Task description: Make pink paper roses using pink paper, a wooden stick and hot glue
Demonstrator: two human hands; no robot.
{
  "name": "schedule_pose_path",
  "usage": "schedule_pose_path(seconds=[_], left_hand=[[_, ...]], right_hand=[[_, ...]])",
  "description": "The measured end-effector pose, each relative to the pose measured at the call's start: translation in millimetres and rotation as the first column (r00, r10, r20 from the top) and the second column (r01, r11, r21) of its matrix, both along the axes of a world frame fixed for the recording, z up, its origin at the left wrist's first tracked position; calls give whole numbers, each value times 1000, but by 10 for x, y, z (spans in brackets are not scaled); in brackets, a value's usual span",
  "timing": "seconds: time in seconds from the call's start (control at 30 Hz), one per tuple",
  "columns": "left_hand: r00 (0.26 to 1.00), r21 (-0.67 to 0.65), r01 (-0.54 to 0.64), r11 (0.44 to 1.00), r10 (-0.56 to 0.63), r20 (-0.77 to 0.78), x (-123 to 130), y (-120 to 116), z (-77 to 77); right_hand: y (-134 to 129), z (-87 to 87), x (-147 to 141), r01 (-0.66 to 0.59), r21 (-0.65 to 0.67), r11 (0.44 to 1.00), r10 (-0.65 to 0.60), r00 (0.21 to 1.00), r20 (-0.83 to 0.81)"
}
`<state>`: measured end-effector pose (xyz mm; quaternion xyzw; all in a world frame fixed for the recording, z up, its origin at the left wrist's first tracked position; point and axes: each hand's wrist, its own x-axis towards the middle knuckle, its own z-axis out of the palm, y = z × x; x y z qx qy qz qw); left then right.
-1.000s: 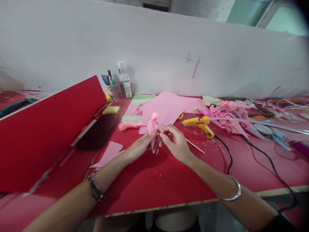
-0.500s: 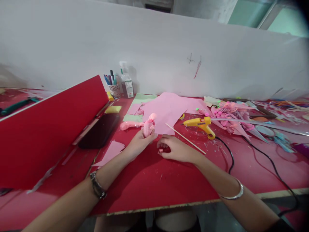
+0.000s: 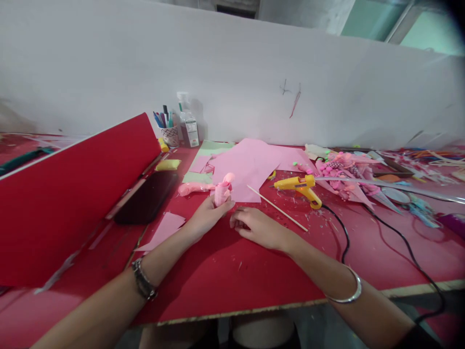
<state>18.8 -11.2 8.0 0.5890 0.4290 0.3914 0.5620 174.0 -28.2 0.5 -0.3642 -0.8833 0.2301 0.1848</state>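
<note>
My left hand [image 3: 209, 213] is closed around a small pink rolled piece [image 3: 221, 193]. It stands upright, with a peach-coloured lump at its top; its lower end is hidden by the fingers. Just to the right, my right hand [image 3: 256, 225] hovers close to the red tabletop, fingers curled inward. Whatever those fingertips pinch, if anything, is hidden. Beside the rolled piece lies a long salmon-pink wrapped lump [image 3: 194, 188]. Pink paper sheets [image 3: 241, 162] spread out behind both hands. A thin wooden stick [image 3: 278, 208] lies to the right of the sheets.
A yellow glue gun [image 3: 300, 186] with a black cable lies at right, near a pile of pink decorated cones [image 3: 345, 177]. On the left are a leaning red board [image 3: 83, 194], a dark phone-like slab [image 3: 145, 198], a yellow packet [image 3: 168, 165], a pen cup [image 3: 169, 137] and a bottle [image 3: 190, 128].
My right hand has shifted slightly left, nearer my left hand, and its fingers have turned inward. A tiny pink bit seen at its fingertips earlier is out of sight. The left hand's grip stays.
</note>
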Motion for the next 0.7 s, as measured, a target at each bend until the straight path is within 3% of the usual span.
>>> schedule_pose_path(seconds=[0.13, 0.33, 0.43, 0.5, 0.6, 0.7], left_hand=[[1000, 3, 19, 1000, -19, 5, -3, -4, 10], [995, 47, 75, 996, -71, -76, -14, -17, 17], [985, 70, 139, 988, -130, -113, -19, -22, 18], [982, 69, 151, 986, -142, -126, -23, -23, 19], [983, 60, 146, 987, -138, -121, -26, -26, 22], [984, 51, 141, 989, -134, -117, -24, -30, 25]], right_hand=[[21, -37, 5, 10, -40, 999, -15, 993, -114], [94, -53, 22, 226, -137, 964, -259, 916, -307], [119, -56, 28, 245, -234, 941, -317, 881, -350], [129, -62, 32, 215, -383, 899, -381, 815, -437], [151, -79, 46, 85, -632, 771, -535, 626, -568], [179, -91, 59, -37, -731, 681, -644, 444, -623]])
